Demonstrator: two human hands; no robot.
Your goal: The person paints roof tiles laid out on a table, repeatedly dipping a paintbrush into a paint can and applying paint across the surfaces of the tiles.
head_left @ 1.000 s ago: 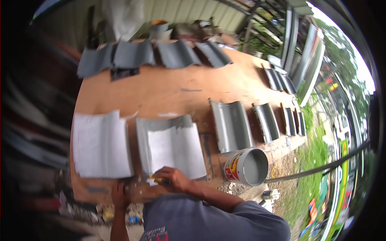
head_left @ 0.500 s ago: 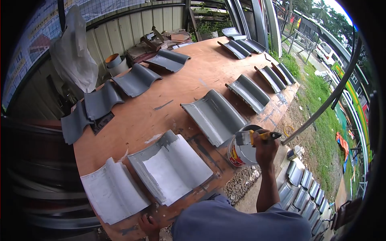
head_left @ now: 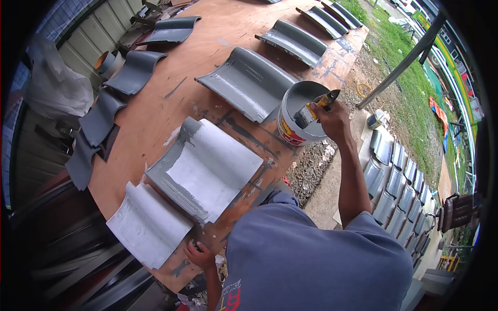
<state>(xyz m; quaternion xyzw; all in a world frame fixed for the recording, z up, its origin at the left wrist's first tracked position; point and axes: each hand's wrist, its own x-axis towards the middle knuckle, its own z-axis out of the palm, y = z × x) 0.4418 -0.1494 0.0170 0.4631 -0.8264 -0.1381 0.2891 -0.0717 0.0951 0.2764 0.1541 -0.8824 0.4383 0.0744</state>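
Observation:
My right hand (head_left: pixel 332 120) grips a paintbrush (head_left: pixel 327 98) with a yellow and black handle. The brush's bristles are inside the mouth of a paint bucket (head_left: pixel 286 122) at the table's edge. My left hand (head_left: pixel 200 254) rests at the near edge of the wooden table (head_left: pixel 181 98), fingers apart and holding nothing, close to a white tile (head_left: pixel 150 223). Beside that tile lies a curved tile (head_left: pixel 212 166), white over most of its face, with grey paint along its left and upper edges. A grey tile (head_left: pixel 251 83) lies just behind the bucket.
More grey tiles (head_left: pixel 293 41) lie farther along the table, and others (head_left: pixel 132 70) line its left side. A pole (head_left: pixel 404 62) slants at the right. Rows of grey tiles (head_left: pixel 394 181) and a small can (head_left: pixel 378 119) are on the ground at the right.
My right hand went from the partly grey tile to the bucket, and the brush has now dipped lower into its mouth. The head view has turned and shifted. My left hand remains at the near edge.

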